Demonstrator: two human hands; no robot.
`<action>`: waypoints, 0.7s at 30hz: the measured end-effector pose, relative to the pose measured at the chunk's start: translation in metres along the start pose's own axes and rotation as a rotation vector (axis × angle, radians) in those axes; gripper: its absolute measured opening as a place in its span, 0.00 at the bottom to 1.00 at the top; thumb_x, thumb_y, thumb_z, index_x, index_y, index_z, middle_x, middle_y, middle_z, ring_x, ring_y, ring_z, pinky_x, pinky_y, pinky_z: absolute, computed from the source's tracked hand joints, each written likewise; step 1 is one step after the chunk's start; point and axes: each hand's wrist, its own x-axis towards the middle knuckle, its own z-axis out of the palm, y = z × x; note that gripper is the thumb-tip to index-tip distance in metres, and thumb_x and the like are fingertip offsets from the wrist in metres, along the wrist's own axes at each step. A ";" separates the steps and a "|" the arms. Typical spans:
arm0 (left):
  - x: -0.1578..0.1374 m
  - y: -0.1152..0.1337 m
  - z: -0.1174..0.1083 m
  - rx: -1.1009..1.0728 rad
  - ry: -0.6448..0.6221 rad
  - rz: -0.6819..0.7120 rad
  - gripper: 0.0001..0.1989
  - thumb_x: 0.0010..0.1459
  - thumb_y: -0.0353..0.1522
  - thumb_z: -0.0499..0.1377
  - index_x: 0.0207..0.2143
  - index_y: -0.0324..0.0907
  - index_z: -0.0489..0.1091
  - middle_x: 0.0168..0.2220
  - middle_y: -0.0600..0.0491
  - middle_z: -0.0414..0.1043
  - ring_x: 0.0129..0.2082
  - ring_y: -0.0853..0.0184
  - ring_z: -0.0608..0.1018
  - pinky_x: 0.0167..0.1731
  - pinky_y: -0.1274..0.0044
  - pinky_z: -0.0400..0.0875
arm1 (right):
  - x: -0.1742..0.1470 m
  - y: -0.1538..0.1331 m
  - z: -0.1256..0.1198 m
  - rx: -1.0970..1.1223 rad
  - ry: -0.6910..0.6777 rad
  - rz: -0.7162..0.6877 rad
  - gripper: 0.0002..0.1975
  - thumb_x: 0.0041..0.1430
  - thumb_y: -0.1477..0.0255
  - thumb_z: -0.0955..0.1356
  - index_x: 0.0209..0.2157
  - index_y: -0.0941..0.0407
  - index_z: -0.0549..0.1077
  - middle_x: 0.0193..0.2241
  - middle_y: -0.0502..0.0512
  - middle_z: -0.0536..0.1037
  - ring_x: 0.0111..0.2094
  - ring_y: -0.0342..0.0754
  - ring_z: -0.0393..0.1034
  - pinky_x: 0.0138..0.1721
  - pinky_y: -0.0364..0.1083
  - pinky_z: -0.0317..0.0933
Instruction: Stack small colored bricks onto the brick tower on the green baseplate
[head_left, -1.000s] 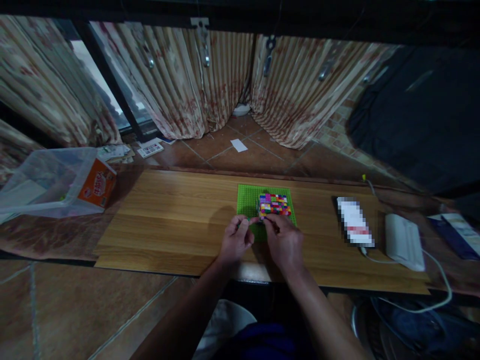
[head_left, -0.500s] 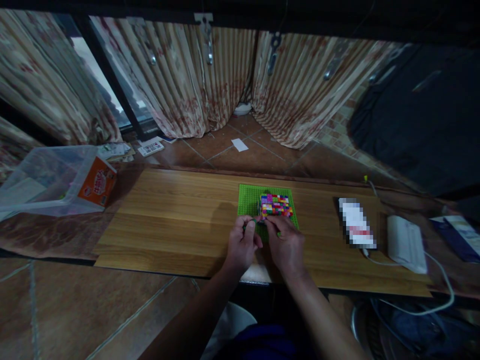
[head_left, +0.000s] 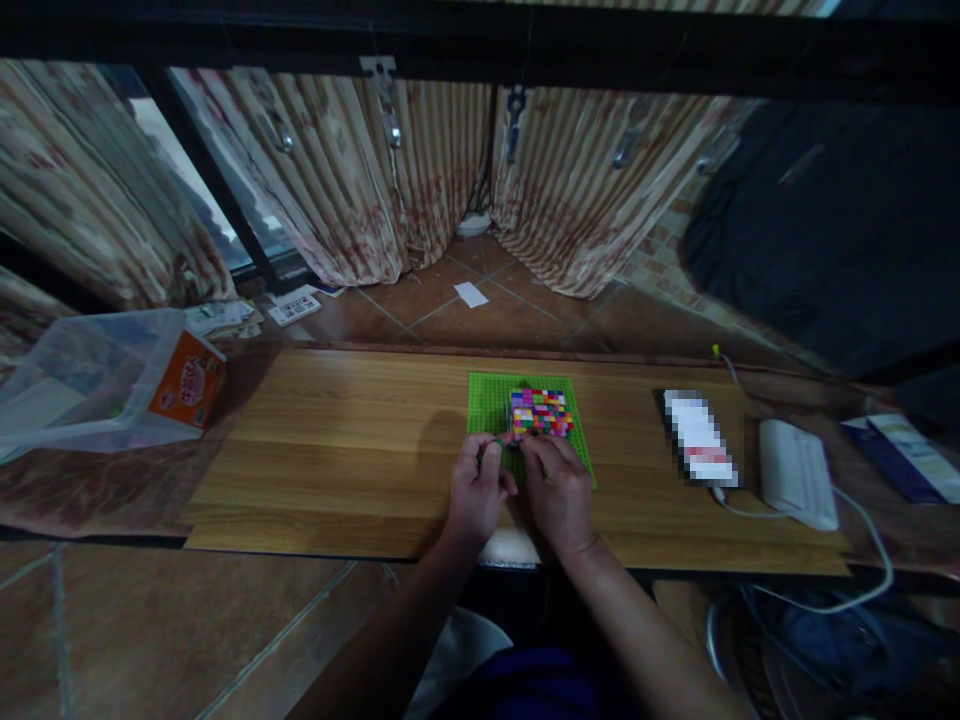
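A block model of multicoloured toy bricks (head_left: pixel 541 412) stands on a green studded baseplate (head_left: pixel 486 392). At its near left corner, my left hand (head_left: pixel 477 490) is closed, thumb against the curled fingers, with a small dark green piece, apparently a toy brick, showing between them. My right hand (head_left: pixel 561 495) is at the model's near side, thumb and fingers pinched together. Its fingertips touch or nearly touch the front of the bricks. Whatever lies in that pinch is too small to make out. Both hands cover the baseplate's near part.
The baseplate lies on a wooden board (head_left: pixel 337 440). On the right are a blurred-out phone (head_left: pixel 701 440) with a cable, a white box-shaped device (head_left: pixel 796 472) and a blue and white packet (head_left: pixel 904 455). At far left a clear plastic bin (head_left: pixel 97 370) with an orange label lies tipped.
The camera view has shifted slightly, so the board and its things sit a little further left. Both hands keep nearly the same place at the model's near side, fingers still closed.
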 end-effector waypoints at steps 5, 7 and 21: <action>-0.004 0.005 -0.007 0.011 0.052 -0.012 0.17 0.52 0.45 0.59 0.35 0.42 0.59 0.36 0.53 0.75 0.14 0.80 0.66 0.14 0.85 0.53 | -0.009 -0.004 -0.006 0.121 0.028 0.118 0.13 0.64 0.73 0.61 0.46 0.56 0.73 0.40 0.58 0.77 0.41 0.48 0.72 0.44 0.48 0.66; -0.008 0.005 -0.010 0.044 0.050 -0.042 0.17 0.52 0.44 0.59 0.35 0.42 0.60 0.33 0.54 0.75 0.14 0.80 0.65 0.14 0.84 0.53 | -0.015 -0.008 -0.012 0.172 0.025 0.173 0.13 0.64 0.72 0.61 0.46 0.55 0.73 0.41 0.58 0.77 0.42 0.48 0.72 0.44 0.48 0.66; -0.019 0.001 -0.002 0.147 -0.202 -0.194 0.15 0.52 0.44 0.58 0.29 0.41 0.63 0.20 0.60 0.61 0.15 0.78 0.60 0.15 0.83 0.51 | -0.019 -0.012 -0.033 0.489 -0.188 0.365 0.07 0.60 0.67 0.65 0.37 0.53 0.75 0.34 0.52 0.76 0.36 0.46 0.71 0.38 0.45 0.64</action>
